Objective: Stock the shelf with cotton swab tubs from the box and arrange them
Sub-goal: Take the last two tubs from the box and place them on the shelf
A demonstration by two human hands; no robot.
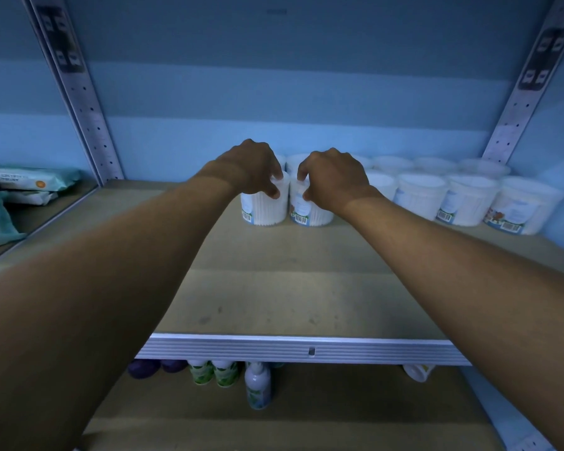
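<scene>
White plastic tubs of cotton swabs sit at the back of the shelf, and I have one under each of my hands. My left hand grips the lid rim of the left tub from above, fingers curled over the top; my right hand grips the right tub the same way. Both tubs look to be standing on the shelf board, just beside each other, at the left end of the front row.

What could go wrong: I hold each tub only by the lid, so if a lid is loose it may lift off and the swabs could spill. The two tubs stand so close that nudging one could knock the other, or push into the tubs behind. My forearms also hide much of the row, so I may set them out of line.

The count: two tubs in my hands, three more in the front row to my right, and at least five lids in the back row, partly hidden, so I cannot be sure of that number. The box is not in view. On the lower shelf I see three bottles and two purple things; packets lie in the bay to the left.
</scene>
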